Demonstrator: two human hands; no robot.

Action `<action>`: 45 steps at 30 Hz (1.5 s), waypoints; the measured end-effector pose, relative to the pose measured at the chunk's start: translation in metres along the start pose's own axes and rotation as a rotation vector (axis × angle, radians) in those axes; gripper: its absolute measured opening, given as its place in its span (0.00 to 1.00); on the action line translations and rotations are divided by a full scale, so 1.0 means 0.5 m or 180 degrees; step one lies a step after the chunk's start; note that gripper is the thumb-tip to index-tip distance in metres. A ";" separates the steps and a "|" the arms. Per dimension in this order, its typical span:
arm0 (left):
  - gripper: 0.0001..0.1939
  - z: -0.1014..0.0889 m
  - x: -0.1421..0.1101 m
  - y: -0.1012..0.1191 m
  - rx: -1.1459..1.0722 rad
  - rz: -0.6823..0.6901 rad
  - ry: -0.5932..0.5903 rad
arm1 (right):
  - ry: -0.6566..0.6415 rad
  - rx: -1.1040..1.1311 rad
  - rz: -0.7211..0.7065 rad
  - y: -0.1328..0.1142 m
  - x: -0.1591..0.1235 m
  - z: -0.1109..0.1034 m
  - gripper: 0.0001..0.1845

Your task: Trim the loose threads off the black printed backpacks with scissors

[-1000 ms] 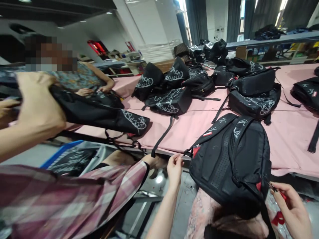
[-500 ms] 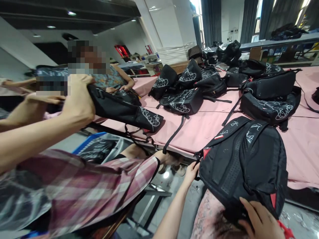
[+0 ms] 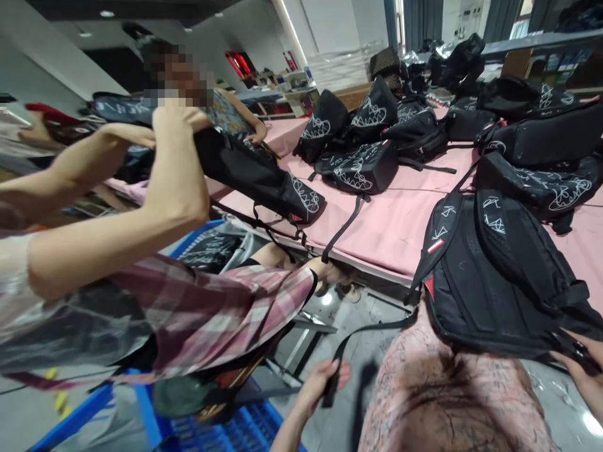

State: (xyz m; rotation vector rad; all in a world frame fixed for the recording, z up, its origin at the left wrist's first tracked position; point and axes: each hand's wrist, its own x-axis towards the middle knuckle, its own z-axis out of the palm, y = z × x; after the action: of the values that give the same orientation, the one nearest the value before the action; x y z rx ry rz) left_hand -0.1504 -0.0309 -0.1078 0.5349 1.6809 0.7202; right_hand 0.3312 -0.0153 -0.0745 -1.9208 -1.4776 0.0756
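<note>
A black backpack leans on the table's front edge, its padded back and white-patterned shoulder straps facing me. A red tab shows at its left side. From that side a black webbing strap stretches down to my left hand, which is closed around its end. My right hand, partly cut off by the frame edge, is at the backpack's lower right corner. Its fingers close on a black piece there; whether that is a strap or a tool I cannot tell.
Several black bags with white line drawings lie on the pink-covered table. To my left a co-worker in a plaid garment holds up another black bag. Blue crates stand on the floor. Another person sits across the table.
My left hand has drawn the strap out, down and leftward from the backpack. My right hand has shifted right along its lower edge. The view has turned, and the backpack appears tilted more.
</note>
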 end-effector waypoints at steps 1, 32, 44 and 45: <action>0.12 0.027 -0.004 0.001 -0.0239 -0.0059 -0.0235 | -0.0056 -0.0143 0.0024 -0.018 0.001 -0.007 0.27; 0.23 0.216 -0.027 0.133 0.0816 0.1499 0.0423 | -0.1473 0.1741 -0.0976 -0.266 -0.096 0.119 0.09; 0.08 0.322 0.115 0.246 0.1846 0.2156 0.0069 | -0.1585 0.1995 -0.0231 -0.252 -0.065 0.091 0.12; 0.09 0.322 0.113 0.243 0.1734 0.2166 0.0108 | -0.1589 0.1981 -0.0165 -0.251 -0.058 0.088 0.13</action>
State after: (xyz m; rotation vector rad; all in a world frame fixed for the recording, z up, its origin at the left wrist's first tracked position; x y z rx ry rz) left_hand -0.0095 0.1220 -0.0830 1.5325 1.7267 0.7357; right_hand 0.1979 -0.0059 -0.0486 -1.3989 -1.5633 0.9349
